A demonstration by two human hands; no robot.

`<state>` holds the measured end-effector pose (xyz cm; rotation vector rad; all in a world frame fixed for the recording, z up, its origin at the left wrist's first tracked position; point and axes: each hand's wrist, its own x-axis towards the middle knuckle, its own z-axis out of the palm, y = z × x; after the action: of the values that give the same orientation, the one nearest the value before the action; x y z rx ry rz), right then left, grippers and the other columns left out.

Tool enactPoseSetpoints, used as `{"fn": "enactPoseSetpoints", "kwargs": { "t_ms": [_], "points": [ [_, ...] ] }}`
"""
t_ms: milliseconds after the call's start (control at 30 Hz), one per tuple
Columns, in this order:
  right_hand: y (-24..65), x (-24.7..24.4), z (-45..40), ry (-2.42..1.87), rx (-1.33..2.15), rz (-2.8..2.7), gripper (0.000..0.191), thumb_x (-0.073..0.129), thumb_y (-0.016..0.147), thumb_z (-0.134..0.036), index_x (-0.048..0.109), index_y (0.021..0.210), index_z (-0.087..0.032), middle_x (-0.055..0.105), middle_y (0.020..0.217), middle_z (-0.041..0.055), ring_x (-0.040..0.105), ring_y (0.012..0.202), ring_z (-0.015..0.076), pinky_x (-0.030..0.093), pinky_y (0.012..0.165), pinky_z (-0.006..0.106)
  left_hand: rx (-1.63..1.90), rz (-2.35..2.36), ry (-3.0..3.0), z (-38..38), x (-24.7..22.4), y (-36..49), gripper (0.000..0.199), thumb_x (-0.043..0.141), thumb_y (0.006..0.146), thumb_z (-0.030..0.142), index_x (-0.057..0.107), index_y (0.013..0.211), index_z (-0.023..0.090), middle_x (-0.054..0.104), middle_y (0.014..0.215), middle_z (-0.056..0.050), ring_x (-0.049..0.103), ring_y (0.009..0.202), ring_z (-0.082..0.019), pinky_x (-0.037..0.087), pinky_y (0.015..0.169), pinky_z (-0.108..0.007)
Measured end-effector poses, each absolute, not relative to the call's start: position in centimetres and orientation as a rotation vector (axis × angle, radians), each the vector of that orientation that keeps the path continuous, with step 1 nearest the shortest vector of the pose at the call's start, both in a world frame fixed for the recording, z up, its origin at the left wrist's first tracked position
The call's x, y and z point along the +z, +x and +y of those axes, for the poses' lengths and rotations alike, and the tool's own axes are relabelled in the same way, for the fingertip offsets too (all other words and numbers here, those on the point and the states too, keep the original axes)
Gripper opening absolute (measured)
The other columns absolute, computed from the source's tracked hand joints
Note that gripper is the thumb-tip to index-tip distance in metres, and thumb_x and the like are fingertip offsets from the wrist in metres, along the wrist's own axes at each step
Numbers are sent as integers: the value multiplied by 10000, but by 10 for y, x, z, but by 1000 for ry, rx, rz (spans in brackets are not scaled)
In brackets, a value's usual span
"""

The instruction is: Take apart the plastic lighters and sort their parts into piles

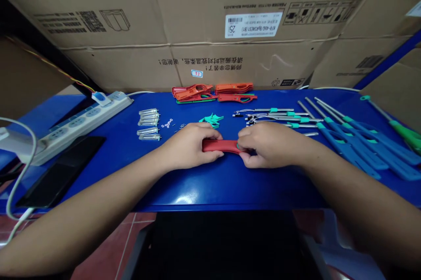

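A red plastic handle (221, 145) lies crosswise between my two hands, just above the blue table. My left hand (192, 145) is closed round its left end, thumb below and fingers above. At its right end, my right hand (263, 145) pinches the handle beside a small green part (240, 145). Behind my left hand sits a small heap of green triggers (213, 119). Metal rods with green collars and wires (279, 114) lie behind my right hand. Red and orange handle shells (194, 92) are stacked at the back.
Clear tubes (148, 118) and tiny white pieces (167, 123) are at the left. Blue lighters with rods (358, 144) and a green one (406, 133) lie right. A power strip (79, 124) and black phone (61, 171) are far left. Large cardboard (197, 21) stands behind the table (197, 190).
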<state>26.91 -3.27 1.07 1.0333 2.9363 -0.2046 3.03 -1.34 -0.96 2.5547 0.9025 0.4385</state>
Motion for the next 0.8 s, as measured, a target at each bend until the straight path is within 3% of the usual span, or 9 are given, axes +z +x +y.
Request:
{"fn": "enactPoseSetpoints", "kwargs": {
  "t_ms": [200, 267, 333, 433, 500, 600, 700, 800],
  "points": [
    [264, 11, -41, 1253, 76, 2906, 183, 546, 831, -273, 678, 748, -179, 665, 772, 62, 544, 610, 174, 283, 550, 305, 680, 939, 2456, -15, -15, 33, 252, 751, 788, 323, 741, 983, 164, 708, 902, -49, 644, 796, -179, 484, 711, -292],
    [261, 10, -44, 1298, 144, 2986, 200, 563, 825, -270, 696, 934, -166, 700, 906, 90, 619, 749, 221, 355, 600, 309, 707, 949, 2436, -17, -16, 34, 277, 768, 776, 329, 736, 997, 165, 711, 905, -49, 652, 801, -182, 491, 720, -297],
    [259, 7, -45, 1322, 165, 3063, 394, 573, 821, -252, 642, 1194, -148, 716, 1011, 109, 651, 855, 254, 410, 659, 320, 765, 983, 2372, -20, -19, 35, 382, 789, 757, 329, 696, 1090, 168, 713, 899, -41, 664, 792, -181, 501, 727, -302],
    [257, 2, -46, 1319, 188, 3098, 570, 549, 843, -236, 510, 1407, -165, 740, 1019, 96, 673, 831, 256, 439, 665, 332, 857, 997, 2207, -26, -23, 38, 648, 809, 745, 313, 524, 1316, 202, 705, 885, -9, 682, 789, -172, 523, 752, -300],
    [256, -1, -48, 1270, 222, 3136, 583, 541, 844, -221, 495, 1424, -179, 739, 1073, 92, 681, 857, 256, 451, 677, 337, 909, 982, 2137, -30, -24, 40, 747, 818, 744, 300, 428, 1378, 239, 699, 901, 4, 691, 817, -169, 535, 779, -297],
    [255, -4, -50, 1146, 314, 3208, 619, 534, 835, -199, 469, 1448, -151, 721, 1147, 101, 681, 898, 259, 459, 686, 348, 978, 952, 2109, -34, -23, 41, 751, 832, 744, 311, 423, 1372, 261, 693, 910, 6, 693, 806, -164, 550, 767, -290],
    [254, -5, -51, 1080, 447, 3239, 575, 525, 879, -243, 479, 1449, -184, 735, 997, 59, 676, 789, 236, 422, 608, 334, 974, 905, 2108, -33, -23, 42, 705, 844, 747, 334, 489, 1351, 253, 709, 911, 2, 708, 795, -169, 566, 770, -298],
    [254, -5, -50, 1071, 591, 3266, 416, 521, 904, -280, 607, 1307, -218, 713, 844, 21, 646, 666, 200, 358, 542, 320, 961, 870, 2109, -30, -24, 42, 657, 852, 743, 327, 563, 1327, 237, 744, 980, -19, 728, 884, -200, 576, 862, -334]
  ]
}}
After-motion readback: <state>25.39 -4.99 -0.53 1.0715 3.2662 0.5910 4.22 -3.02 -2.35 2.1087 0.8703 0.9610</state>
